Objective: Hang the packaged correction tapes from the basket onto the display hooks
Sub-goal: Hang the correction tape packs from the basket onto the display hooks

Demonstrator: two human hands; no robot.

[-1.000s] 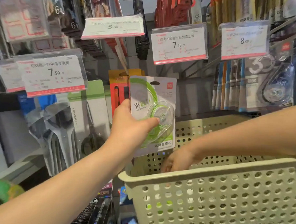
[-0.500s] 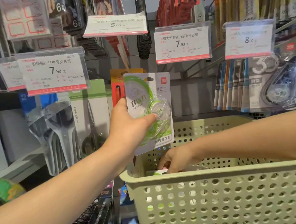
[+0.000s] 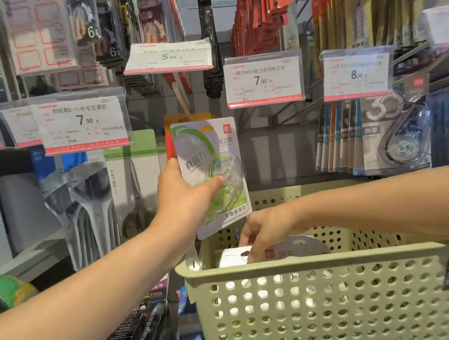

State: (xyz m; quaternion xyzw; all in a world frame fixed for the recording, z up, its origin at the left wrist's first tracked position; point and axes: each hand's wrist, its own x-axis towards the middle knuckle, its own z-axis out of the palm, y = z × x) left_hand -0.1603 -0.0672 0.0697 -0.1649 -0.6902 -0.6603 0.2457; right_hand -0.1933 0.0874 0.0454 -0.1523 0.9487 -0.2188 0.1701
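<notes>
One green-and-white correction tape pack (image 3: 213,170) is being held up in the left hand (image 3: 186,198), in front of the display and just above the far left corner of the basket (image 3: 314,265). The left fingers are closing on it, with the thumb (image 3: 213,184) pressing on the clear blister and the rest wrapping behind the card; the pack is tilting slightly, its top leaning left. The left arm is reaching forward and up from the lower left. Inside the pale green perforated basket, at least two more packs (image 3: 290,249) are showing above the rim, though the exact count is hidden. The right hand (image 3: 265,230) is reaching down into the basket from the right, its fingers pinching the top edge of one white pack (image 3: 232,257) near its hang hole. Four price tags are hanging in a row overhead; the one reading 7.90 (image 3: 264,80) is just right of the raised pack.
</notes>
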